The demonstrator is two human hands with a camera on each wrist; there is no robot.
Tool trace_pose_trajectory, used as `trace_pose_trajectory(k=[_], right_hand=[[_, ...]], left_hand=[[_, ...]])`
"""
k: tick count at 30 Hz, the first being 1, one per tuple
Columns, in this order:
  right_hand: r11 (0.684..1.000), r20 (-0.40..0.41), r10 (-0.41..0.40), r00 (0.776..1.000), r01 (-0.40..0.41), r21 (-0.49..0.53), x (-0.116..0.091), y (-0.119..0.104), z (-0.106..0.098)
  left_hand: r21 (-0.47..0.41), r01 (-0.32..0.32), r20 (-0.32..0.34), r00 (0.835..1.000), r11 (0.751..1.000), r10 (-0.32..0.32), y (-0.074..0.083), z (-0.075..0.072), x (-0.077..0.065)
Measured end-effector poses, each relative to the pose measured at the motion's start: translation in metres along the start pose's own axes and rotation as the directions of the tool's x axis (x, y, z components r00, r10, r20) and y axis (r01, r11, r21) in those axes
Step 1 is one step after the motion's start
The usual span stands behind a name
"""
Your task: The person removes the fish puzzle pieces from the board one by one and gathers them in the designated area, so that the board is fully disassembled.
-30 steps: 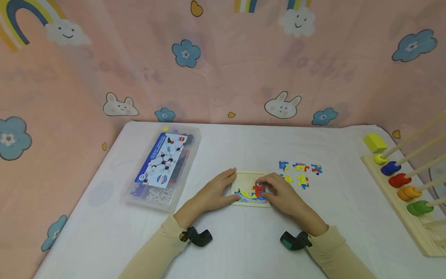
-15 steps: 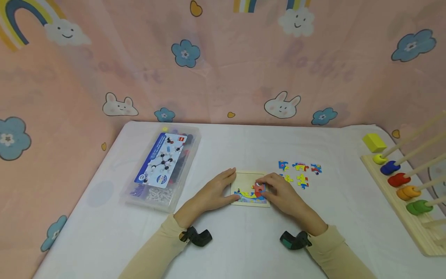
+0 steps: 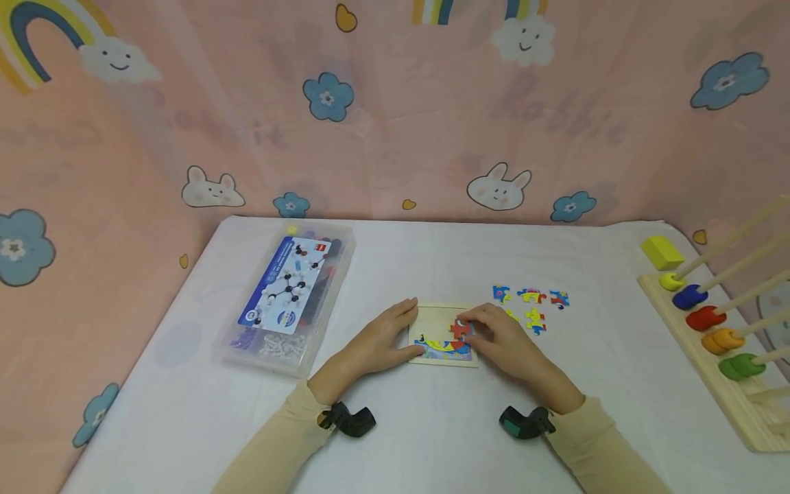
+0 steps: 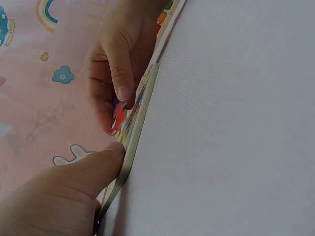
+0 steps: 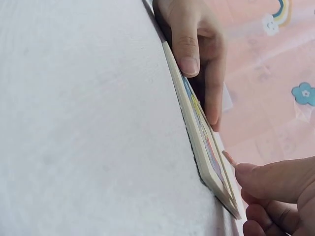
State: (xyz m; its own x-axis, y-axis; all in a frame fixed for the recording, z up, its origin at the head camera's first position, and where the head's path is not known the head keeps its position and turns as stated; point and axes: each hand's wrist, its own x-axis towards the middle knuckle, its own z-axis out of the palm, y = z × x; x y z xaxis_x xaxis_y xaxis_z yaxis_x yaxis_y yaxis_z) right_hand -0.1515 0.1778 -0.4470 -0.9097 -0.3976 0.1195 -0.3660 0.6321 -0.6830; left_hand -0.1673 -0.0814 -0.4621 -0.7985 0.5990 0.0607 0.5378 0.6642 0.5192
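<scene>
A small wooden jigsaw tray (image 3: pixel 432 315) lies on the white table, its lower part filled with colourful pieces. My left hand (image 3: pixel 382 337) rests along the tray's left side; in the right wrist view its thumb (image 5: pixel 188 64) touches the near edge and the fingers look fairly straight. My right hand (image 3: pixel 507 342) pinches a red puzzle piece (image 3: pixel 459 329) between thumb and fingertips over the tray's right side. In the left wrist view this red piece (image 4: pixel 119 118) is tilted, and in the right wrist view it is apart from the tray, just above it.
Several loose puzzle pieces (image 3: pixel 534 319) lie right of the tray, one partly hidden by my right hand. A clear plastic case (image 3: pixel 336 288) stands at the left. At the right are a wooden bead rack (image 3: pixel 697 370) and a yellow block (image 3: pixel 662 253).
My right hand has lifted the red piece slightly and shifted it a little away and to the right, showing more of the pieces beneath. My left hand stays where it was.
</scene>
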Motion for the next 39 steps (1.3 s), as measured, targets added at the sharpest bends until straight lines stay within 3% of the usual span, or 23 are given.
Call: trace_pose_trajectory(k=[15,24,28,39], right_hand=[[0.991,-0.007,0.134,0.991,-0.134,0.007,-0.02,0.024,-0.041],[0.995,-0.125,0.062,0.99,-0.071,-0.068,-0.042,0.047,-0.068],[0.991,-0.141,0.106,0.984,-0.117,-0.071,-0.052,0.057,-0.077],[0.994,-0.234,0.078,0.969,-0.095,-0.062,-0.069,0.081,-0.081]], left_hand=[[-0.002,0.003,0.0,1.0,1.0,-0.003,0.001,-0.001,0.0],[-0.001,0.004,0.001,1.0,1.0,-0.004,0.0,-0.001,0.001],[0.002,0.0,-0.003,1.0,1.0,0.0,0.0,-0.001,0.001],[-0.009,0.006,0.005,1.0,1.0,-0.006,0.0,-0.001,0.0]])
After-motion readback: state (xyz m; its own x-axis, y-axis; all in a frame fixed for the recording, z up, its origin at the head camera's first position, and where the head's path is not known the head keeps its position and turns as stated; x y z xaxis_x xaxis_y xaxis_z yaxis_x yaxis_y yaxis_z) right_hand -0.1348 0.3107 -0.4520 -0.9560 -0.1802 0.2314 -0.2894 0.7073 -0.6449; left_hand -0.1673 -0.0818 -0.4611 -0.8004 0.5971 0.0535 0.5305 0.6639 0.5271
